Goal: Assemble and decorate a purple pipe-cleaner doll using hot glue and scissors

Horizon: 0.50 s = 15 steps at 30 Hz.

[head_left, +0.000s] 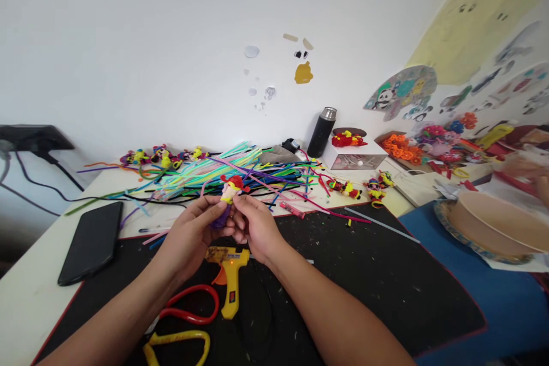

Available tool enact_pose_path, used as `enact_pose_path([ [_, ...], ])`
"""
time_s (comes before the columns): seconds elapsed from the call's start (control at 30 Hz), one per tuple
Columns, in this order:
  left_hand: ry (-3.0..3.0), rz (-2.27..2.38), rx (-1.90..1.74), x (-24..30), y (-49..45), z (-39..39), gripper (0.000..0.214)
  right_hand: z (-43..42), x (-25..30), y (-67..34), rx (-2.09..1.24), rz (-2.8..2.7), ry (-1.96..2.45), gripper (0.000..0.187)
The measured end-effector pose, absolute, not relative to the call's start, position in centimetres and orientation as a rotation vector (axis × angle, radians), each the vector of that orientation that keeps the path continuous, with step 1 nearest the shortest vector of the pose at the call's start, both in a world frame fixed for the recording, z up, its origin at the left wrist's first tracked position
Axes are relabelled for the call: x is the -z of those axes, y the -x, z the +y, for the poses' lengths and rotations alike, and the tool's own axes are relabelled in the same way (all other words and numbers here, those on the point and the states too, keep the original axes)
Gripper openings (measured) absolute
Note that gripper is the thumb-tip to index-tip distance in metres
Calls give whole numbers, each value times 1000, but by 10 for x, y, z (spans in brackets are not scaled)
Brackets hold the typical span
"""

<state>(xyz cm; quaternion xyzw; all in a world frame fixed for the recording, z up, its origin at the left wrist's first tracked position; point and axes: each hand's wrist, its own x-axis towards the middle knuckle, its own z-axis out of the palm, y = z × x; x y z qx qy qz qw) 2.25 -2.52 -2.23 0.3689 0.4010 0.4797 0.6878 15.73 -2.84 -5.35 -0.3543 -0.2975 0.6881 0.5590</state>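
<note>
Both hands meet above the black mat (364,274) and hold one small pipe-cleaner figure (230,190) with a red cap, a yellow body and a purple base. My left hand (195,234) wraps its fingers round the purple lower part. My right hand (256,226) pinches the figure from the right side. A yellow hot glue gun (229,280) lies on the mat just below the hands, its small light glowing orange.
A heap of coloured pipe cleaners (223,174) lies behind the hands. A black phone (92,241) lies at left. Red and yellow scissor handles (184,323) are near my left forearm. A black flask (321,131), finished figures (360,187) and a round tray (489,223) stand to the right.
</note>
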Motion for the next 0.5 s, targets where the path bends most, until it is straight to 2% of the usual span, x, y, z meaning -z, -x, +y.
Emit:
enact_pose_path([
  [0.5, -773, 906, -1085, 22, -21, -24, 39, -30, 51, -157, -1644, -690, 834, 54],
])
